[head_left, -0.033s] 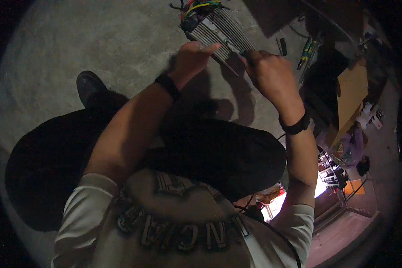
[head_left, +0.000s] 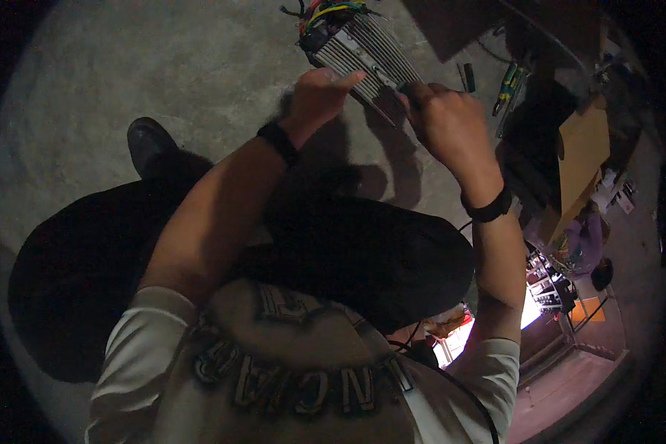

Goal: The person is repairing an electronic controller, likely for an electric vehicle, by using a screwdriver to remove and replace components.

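Your hands work a ribbed metal box (head_left: 370,55) above the concrete floor (head_left: 163,66).
Your left hand (head_left: 320,95) rests fingers on it; your right hand (head_left: 440,122) curls closed; its grip cannot be told.

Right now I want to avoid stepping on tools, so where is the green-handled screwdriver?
In the head view, the green-handled screwdriver lies on the concrete floor at upper right, just right of the right hand and the ribbed metal box.

Workshop: bare concrete floor (head_left: 163,66), scattered screwdrivers (head_left: 509,83), wiring (head_left: 331,12).

One finned metal box (head_left: 370,55), two wristbands (head_left: 277,140).
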`<state>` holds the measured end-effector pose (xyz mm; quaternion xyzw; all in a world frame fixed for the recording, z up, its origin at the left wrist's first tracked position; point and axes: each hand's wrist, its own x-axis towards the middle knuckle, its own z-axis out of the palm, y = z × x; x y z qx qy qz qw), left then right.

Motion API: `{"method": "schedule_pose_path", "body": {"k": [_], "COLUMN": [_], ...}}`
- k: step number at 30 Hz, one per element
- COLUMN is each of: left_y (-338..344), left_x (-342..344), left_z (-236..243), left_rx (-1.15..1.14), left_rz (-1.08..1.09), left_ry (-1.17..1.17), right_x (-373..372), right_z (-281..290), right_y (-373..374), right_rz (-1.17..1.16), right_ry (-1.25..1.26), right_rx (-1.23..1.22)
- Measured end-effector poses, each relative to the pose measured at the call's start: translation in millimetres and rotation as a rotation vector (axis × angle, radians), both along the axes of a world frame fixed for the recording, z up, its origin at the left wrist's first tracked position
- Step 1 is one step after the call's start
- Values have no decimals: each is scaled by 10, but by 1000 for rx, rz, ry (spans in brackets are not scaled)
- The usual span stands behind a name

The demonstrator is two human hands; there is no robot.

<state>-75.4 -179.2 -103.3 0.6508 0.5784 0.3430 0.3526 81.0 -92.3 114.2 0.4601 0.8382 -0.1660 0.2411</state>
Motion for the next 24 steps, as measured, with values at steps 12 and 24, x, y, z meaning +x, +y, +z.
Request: {"method": "schedule_pose_path", "body": {"k": [12,24], "left_y": [118,201], "left_x": [27,60], "left_z": [-129,-31], "left_rx": [500,-731], "left_rz": [24,250], "left_ry": [337,-434], "right_x": [347,1234], "right_z": [-188,-289], "right_y": [-349,-368], "right_rz": [-330,-782], "right_ry": [247,418], "right_rx": [204,358]}}
